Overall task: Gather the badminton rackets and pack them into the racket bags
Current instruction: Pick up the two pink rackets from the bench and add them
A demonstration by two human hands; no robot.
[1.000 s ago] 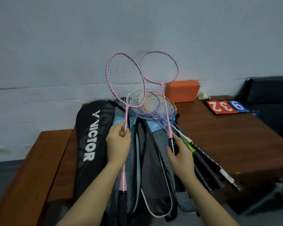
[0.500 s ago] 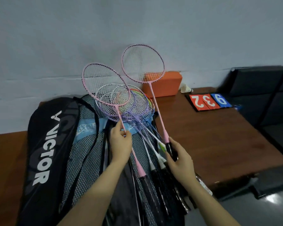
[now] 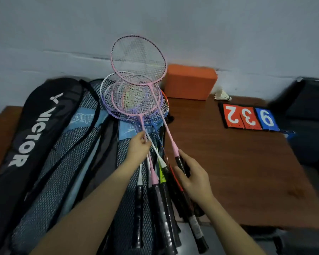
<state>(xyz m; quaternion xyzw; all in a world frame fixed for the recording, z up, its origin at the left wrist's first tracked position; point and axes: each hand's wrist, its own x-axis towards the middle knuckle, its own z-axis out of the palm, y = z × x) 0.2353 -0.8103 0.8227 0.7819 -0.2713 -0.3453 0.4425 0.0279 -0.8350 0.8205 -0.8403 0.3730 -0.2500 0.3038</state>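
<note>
My right hand (image 3: pixel 193 178) grips the black handle of a pink racket (image 3: pixel 138 59), whose head is raised toward the wall. My left hand (image 3: pixel 138 147) pinches the thin shaft of a second pink racket (image 3: pixel 131 100), its head lying on a pile of several rackets (image 3: pixel 162 183) with black grips. A black VICTOR racket bag (image 3: pixel 35 129) lies at the left. Beside it, grey mesh racket bags (image 3: pixel 63 173) with blue panels lie under the racket pile.
A brown wooden table (image 3: pixel 238 172) carries everything. An orange block (image 3: pixel 190 83) stands against the wall, with a shuttlecock (image 3: pixel 222 94) to its right. A flip scoreboard (image 3: pixel 249 116) showing 2, 3, 9 lies at the back right. A dark seat (image 3: pixel 311 115) stands beyond the table's right edge.
My left hand has lowered its pink racket so the head now lies on the pile. The right-hand racket has tilted leftward. My view has shifted to the left.
</note>
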